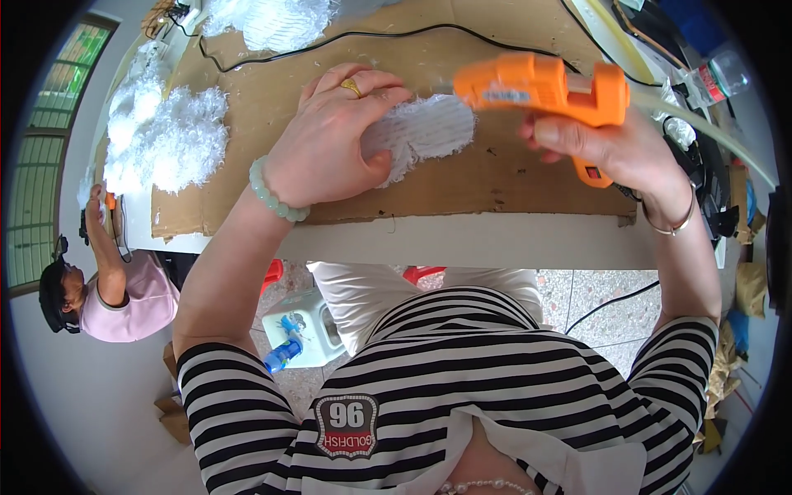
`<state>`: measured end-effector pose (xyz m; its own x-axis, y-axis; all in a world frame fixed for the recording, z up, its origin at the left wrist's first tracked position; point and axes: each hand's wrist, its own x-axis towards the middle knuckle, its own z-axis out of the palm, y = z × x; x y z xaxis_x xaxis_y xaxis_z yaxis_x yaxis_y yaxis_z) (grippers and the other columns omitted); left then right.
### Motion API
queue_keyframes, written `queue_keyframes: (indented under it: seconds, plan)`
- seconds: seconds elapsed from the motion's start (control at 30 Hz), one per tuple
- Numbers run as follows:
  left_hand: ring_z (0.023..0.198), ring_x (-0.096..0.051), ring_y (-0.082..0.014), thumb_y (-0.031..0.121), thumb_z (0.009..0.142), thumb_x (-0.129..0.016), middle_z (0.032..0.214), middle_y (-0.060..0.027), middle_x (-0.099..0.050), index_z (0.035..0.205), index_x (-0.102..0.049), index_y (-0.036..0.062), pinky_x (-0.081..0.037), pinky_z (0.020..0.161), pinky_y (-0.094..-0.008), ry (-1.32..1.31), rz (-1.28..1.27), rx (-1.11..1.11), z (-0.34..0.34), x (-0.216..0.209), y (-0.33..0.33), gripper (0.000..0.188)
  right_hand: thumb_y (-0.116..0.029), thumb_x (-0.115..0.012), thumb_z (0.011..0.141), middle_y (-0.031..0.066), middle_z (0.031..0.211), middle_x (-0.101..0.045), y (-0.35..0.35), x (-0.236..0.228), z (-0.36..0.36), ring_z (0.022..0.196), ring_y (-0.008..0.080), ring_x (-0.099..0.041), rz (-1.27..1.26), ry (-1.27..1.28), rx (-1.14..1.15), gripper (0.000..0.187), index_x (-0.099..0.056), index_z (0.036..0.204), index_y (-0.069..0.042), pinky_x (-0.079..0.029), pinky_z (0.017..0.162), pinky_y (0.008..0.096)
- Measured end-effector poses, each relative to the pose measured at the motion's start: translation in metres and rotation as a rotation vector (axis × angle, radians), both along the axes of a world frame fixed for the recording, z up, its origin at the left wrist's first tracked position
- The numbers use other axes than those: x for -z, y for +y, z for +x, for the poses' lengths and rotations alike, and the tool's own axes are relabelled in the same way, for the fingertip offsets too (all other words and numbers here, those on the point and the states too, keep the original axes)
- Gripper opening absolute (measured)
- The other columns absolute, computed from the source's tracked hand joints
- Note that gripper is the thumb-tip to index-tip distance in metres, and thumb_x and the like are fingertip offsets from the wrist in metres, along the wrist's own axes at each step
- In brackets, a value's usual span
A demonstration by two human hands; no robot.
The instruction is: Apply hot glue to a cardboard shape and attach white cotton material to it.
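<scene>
My left hand (pixel 326 140) is curved round the left end of a white ribbed fabric piece (pixel 437 128) with a frayed, fuzzy edge. The piece lies on a cardboard sheet (pixel 503 194), its left end hidden under my fingers. In my right hand (pixel 615 153) is an orange glue gun (pixel 536 87), held by its handle. Its nozzle points left, just above the far edge of the fabric; whether it touches cannot be made out. A long pale glue stick (pixel 701 124) runs out from behind the gun to the right.
Fluffy white pieces (pixel 177 136) are heaped at the left, and more white pieces (pixel 285 25) lie at the back. A black cable (pixel 396 35) crosses the cardboard. At the far right stands a clear bottle (pixel 726 78). Another person (pixel 124 301) works at the left.
</scene>
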<state>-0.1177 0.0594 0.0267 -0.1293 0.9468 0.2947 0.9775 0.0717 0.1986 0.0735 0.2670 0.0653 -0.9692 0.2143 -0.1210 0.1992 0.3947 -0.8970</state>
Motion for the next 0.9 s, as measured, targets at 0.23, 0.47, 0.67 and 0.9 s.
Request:
queue_keyframes:
  seconds: [0.23,0.47,0.67,0.9]
  plan:
    - [0.115,-0.043,-0.0307,0.008,0.057,-0.064,0.115,-0.0062,-0.055,0.105,-0.060,0.0081,-0.034,0.096,-0.0430,0.008,0.005,0.011,-0.002,0.002,0.001,0.048,-0.029,-0.070,0.079,-0.0002,0.079,-0.056,-0.007,0.010,-0.007,0.069,0.0088,-0.051,0.197,-0.078,-0.047,0.035,-0.059,0.100,-0.003,-0.043,0.063,0.0239]
    - [0.116,-0.043,-0.0315,0.009,0.058,-0.064,0.114,-0.0067,-0.056,0.106,-0.061,0.0078,-0.033,0.096,-0.0437,0.014,0.006,0.010,-0.002,0.002,0.002,0.048,-0.031,-0.072,0.077,0.0030,0.079,-0.056,-0.010,0.013,-0.018,0.072,0.0122,-0.052,0.275,-0.008,-0.128,0.039,-0.059,0.101,-0.002,-0.044,0.067,0.0261]
    - [0.115,-0.043,-0.0315,0.009,0.059,-0.063,0.113,-0.0056,-0.056,0.106,-0.061,0.0078,-0.033,0.096,-0.0440,0.014,0.000,0.012,-0.002,0.002,0.001,0.047,-0.029,-0.071,0.078,0.0029,0.078,-0.056,-0.013,0.013,-0.023,0.070,0.0122,-0.051,0.304,-0.052,-0.131,0.038,-0.059,0.100,-0.001,-0.044,0.067,0.0259]
    - [0.115,-0.043,-0.0309,0.009,0.059,-0.063,0.113,-0.0046,-0.056,0.104,-0.061,0.0075,-0.035,0.095,-0.0445,0.014,0.020,0.033,-0.004,0.004,0.001,0.046,-0.026,-0.070,0.080,0.0001,0.079,-0.055,-0.012,0.017,-0.018,0.071,0.0085,-0.048,0.270,-0.028,-0.068,0.033,-0.059,0.100,-0.002,-0.042,0.066,0.0231]
